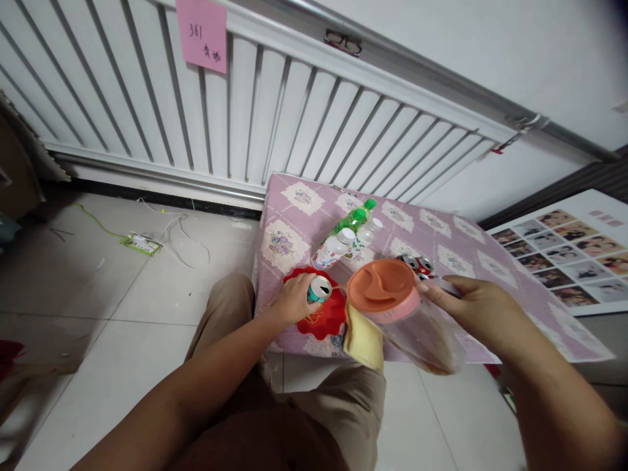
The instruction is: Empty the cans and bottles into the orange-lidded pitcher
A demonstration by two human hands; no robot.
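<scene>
3 bottles (346,239) lie far on the worktop (456,242), 2 cans (417,263) right. Left hand (290,302) wraps its fingers round a can (318,288) over the red dish (324,319); right hand (473,302) grips the tilted jug (400,313).

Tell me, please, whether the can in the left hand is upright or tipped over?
Upright: the can stands on the red mat, its silver top facing up, with the left hand wrapped around its side. Whether it is opened cannot be told.

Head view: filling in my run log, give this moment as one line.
left hand: grips teal can on red plate | right hand: holds clear pitcher, orange lid | bottles behind
</scene>
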